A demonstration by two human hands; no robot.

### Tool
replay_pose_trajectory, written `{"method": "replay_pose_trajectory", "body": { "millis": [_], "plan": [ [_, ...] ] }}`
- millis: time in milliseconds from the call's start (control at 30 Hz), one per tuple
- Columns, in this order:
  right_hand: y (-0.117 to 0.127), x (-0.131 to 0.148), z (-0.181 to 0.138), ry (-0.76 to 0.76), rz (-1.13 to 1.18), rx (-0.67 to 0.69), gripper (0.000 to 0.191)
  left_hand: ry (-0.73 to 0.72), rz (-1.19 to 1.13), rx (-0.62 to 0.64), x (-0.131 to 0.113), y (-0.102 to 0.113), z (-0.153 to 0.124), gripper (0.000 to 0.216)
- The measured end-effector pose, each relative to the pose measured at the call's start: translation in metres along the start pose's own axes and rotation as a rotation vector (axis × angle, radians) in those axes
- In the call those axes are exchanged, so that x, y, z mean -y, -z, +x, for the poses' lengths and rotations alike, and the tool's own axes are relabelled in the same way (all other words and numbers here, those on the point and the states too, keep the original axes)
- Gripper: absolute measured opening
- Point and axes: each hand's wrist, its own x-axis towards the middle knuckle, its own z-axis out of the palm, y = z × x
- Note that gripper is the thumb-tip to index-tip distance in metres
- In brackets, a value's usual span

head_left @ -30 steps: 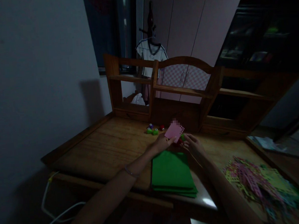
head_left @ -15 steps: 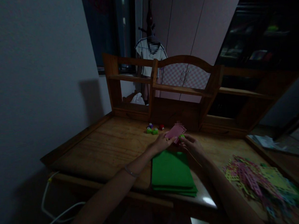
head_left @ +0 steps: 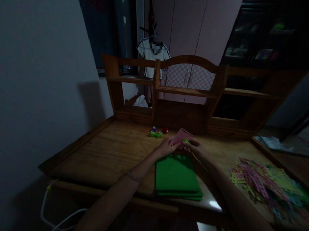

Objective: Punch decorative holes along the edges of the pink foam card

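Note:
A pink sheet point(head_left: 180, 136) with a row of small cut-outs along its far edge is pinched in my left hand point(head_left: 167, 148), above the desk. My right hand point(head_left: 197, 149) closes its fingers round a small bright-green piece point(head_left: 186, 140) at the sheet's near right side. Most of that piece is hidden, so its kind is unclear. Just below both hands lies a stack of green sheets point(head_left: 176, 177). Beyond the left hand stand small round-topped pieces: a green one point(head_left: 159, 135), another green one, a purple one point(head_left: 154, 128) and a red one point(head_left: 166, 130).
On the desk's right side is a tangled heap of pink, yellow and blue punched strips point(head_left: 260, 182). A wooden shelf unit point(head_left: 186, 89) rises along the desk's back edge. A white cable point(head_left: 59, 226) hangs at the lower left. The room is dim.
The pink sheet has tilted a little, and my right fingers cover more of the green piece. The view has shifted slightly; the other things lie as before.

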Motion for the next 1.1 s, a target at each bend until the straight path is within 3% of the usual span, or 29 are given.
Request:
{"method": "replay_pose_trajectory", "body": {
  "millis": [267,733,1100],
  "plan": [
    [-0.001,0.002,0.0,0.01,-0.013,0.01,0.031,-0.026,-0.051,0.046,-0.001,0.001,0.0,0.027],
    [0.002,0.002,0.001,0.033,-0.049,0.016,0.029,0.181,-0.259,0.018,-0.014,0.0,-0.001,0.045],
    [0.001,0.007,-0.003,0.012,-0.041,-0.002,0.029,0.235,-0.19,0.008,-0.007,-0.003,-0.002,0.044]
  ]
}}
